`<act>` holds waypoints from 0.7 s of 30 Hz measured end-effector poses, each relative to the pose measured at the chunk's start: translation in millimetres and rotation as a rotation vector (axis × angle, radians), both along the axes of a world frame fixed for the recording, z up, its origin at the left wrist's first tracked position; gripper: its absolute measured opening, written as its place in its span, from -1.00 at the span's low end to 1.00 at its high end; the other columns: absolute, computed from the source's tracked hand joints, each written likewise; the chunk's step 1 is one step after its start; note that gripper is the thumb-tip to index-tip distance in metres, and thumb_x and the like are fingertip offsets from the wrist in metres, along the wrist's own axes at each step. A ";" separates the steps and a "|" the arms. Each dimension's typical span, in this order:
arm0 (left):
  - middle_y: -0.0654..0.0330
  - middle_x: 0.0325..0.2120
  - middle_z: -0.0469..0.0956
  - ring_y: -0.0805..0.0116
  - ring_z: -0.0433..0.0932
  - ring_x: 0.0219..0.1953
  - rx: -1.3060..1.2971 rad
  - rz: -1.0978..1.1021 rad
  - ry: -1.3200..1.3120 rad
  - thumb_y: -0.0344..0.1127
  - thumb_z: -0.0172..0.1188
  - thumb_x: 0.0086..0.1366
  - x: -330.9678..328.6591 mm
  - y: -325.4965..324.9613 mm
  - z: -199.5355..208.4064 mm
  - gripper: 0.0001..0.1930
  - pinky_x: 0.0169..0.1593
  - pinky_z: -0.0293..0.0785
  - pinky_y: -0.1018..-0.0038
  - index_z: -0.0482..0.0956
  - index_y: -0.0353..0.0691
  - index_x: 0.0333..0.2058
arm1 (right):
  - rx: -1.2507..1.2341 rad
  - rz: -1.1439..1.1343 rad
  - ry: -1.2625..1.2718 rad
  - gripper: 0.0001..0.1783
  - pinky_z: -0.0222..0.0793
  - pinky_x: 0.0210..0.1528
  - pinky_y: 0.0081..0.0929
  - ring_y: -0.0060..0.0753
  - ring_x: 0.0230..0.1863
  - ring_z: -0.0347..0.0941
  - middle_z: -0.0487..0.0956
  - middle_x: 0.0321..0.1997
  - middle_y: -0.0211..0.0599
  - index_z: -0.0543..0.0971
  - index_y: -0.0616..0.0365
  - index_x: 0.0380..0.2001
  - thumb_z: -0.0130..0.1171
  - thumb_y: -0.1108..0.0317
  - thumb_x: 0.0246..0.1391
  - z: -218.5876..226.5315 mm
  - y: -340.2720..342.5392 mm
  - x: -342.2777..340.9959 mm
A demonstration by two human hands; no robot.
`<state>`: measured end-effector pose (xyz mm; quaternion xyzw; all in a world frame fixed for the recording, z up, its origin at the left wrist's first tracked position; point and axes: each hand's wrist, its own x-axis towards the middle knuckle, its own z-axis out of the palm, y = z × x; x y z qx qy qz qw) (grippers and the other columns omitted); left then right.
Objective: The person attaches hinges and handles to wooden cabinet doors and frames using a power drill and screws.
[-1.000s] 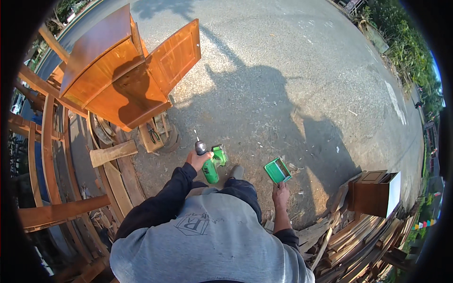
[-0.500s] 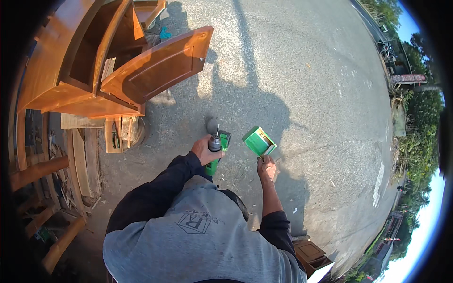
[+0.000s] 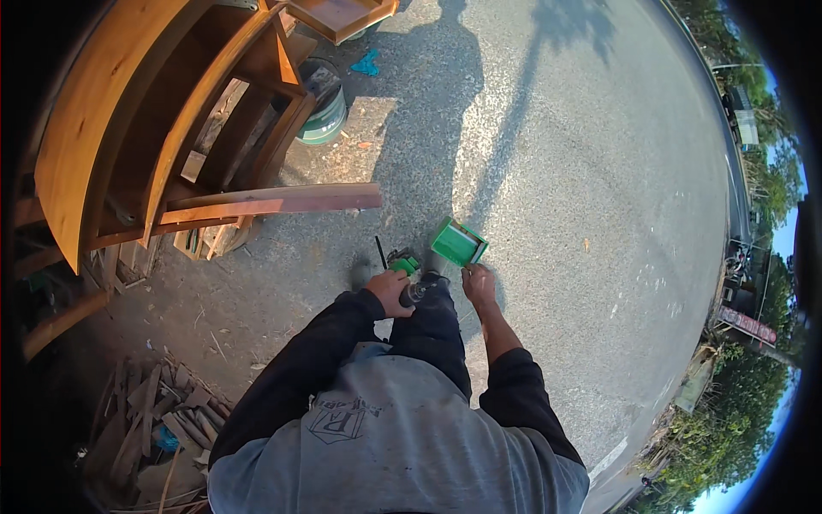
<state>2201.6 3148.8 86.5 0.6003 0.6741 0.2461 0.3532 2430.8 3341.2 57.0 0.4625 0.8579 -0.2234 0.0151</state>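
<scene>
My left hand (image 3: 390, 292) is closed around a cordless drill (image 3: 414, 295) with a dark grey chuck and green parts. The fingers cover much of its body. To the right, my right hand (image 3: 479, 283) grips the near edge of a small open green box (image 3: 444, 242). A few small light-coloured items lie inside it, too small to name. The two hands are apart, in front of my dark trousers. Left of them stands a varnished wooden cabinet (image 3: 94, 111), its door (image 3: 282, 202) swung open toward the hands and seen nearly edge-on.
A green bucket (image 3: 324, 122) stands behind the cabinet, near a turquoise cloth (image 3: 366, 62) and a wooden drawer (image 3: 347, 15). Scrap wood (image 3: 171, 411) is heaped at the lower left. Grey pavement (image 3: 582, 223) stretches right toward roadside plants (image 3: 728, 411).
The view has turned and shifted, bringing the bucket and scrap heap into sight. The drill has rotated in my left hand; its chuck now sits nearer my body. Both hands keep their hold.
</scene>
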 end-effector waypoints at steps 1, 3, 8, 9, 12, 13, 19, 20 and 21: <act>0.14 -0.27 0.48 0.05 0.54 -0.20 -0.016 0.022 -0.001 0.06 0.46 -0.16 -2.6 17.3 -2.9 -0.48 -0.12 0.53 0.17 0.58 -0.17 -0.29 | -0.016 0.022 -0.001 -0.80 0.50 -0.12 -0.07 0.13 -0.23 0.58 0.64 -0.31 0.05 0.66 0.19 -0.36 0.17 0.29 0.09 -15.5 26.3 -9.7; 0.13 -0.27 0.48 0.04 0.53 -0.19 -0.103 -0.018 0.046 0.05 0.46 -0.16 -7.5 50.9 -12.4 -0.48 -0.11 0.52 0.16 0.57 -0.19 -0.31 | -0.072 0.179 -0.004 -0.77 0.50 -0.11 -0.05 0.15 -0.22 0.57 0.62 -0.32 0.10 0.64 0.22 -0.40 0.13 0.28 0.10 -51.2 76.2 -29.6; 0.08 -0.24 0.52 -0.01 0.55 -0.14 -0.257 0.085 0.027 0.04 0.46 -0.16 -16.3 117.3 -79.6 -0.40 -0.08 0.51 0.13 0.56 -0.23 -0.20 | -0.159 0.396 -0.094 -0.77 0.50 -0.12 -0.01 0.19 -0.25 0.57 0.61 -0.36 0.11 0.64 0.23 -0.41 0.10 0.29 0.08 -157.2 185.7 -83.5; 0.07 -0.21 0.53 -0.03 0.55 -0.12 -0.285 0.231 -0.053 0.04 0.45 -0.17 -12.6 123.3 -98.2 -0.37 -0.06 0.51 0.12 0.55 -0.24 -0.15 | -0.149 0.441 -0.173 -0.76 0.51 -0.12 0.00 0.18 -0.25 0.58 0.62 -0.35 0.11 0.64 0.22 -0.42 0.10 0.28 0.08 -176.0 208.7 -99.5; 0.02 -0.20 0.61 0.04 0.62 -0.16 -0.318 0.634 -0.207 -0.06 0.46 -0.13 -14.2 145.4 -136.9 -0.38 -0.05 0.53 0.21 0.56 -0.23 -0.09 | -0.109 0.544 -0.212 -0.74 0.52 -0.14 0.01 0.14 -0.26 0.59 0.64 -0.33 0.06 0.63 0.21 -0.45 0.10 0.24 0.08 -243.9 276.3 -146.2; 0.01 -0.22 0.63 0.09 0.64 -0.19 -0.375 0.871 -0.341 -0.09 0.47 -0.11 -18.2 154.8 -156.3 -0.40 -0.06 0.54 0.25 0.56 -0.24 -0.08 | -0.079 0.560 -0.226 -0.74 0.52 -0.14 0.01 0.14 -0.26 0.59 0.64 -0.33 0.06 0.63 0.20 -0.44 0.10 0.23 0.08 -263.7 294.7 -162.1; 0.14 -0.39 0.67 0.34 0.64 -0.32 -0.304 1.105 -0.694 -0.07 0.44 -0.04 -59.0 186.4 -317.4 -0.56 -0.16 0.54 0.37 0.62 -0.30 -0.28 | 0.061 0.831 -0.182 -0.74 0.51 -0.14 0.00 0.16 -0.24 0.58 0.62 -0.31 0.08 0.65 0.18 -0.38 0.13 0.21 0.08 -403.7 392.2 -234.6; 0.14 -0.40 0.67 0.34 0.64 -0.34 -0.246 1.150 -0.704 -0.07 0.44 -0.03 -65.1 188.3 -342.4 -0.58 -0.18 0.54 0.37 0.63 -0.30 -0.31 | 0.068 0.853 -0.181 -0.74 0.51 -0.14 0.00 0.16 -0.24 0.58 0.62 -0.31 0.08 0.65 0.18 -0.38 0.13 0.21 0.08 -428.5 401.6 -243.0; 0.15 -0.41 0.67 0.35 0.63 -0.35 -0.182 1.175 -0.705 -0.07 0.43 -0.01 -73.8 191.3 -373.7 -0.59 -0.19 0.54 0.38 0.63 -0.31 -0.33 | 0.040 0.774 -0.173 -0.74 0.51 -0.14 -0.01 0.13 -0.23 0.58 0.63 -0.29 0.07 0.65 0.17 -0.35 0.13 0.22 0.07 -461.0 414.0 -249.4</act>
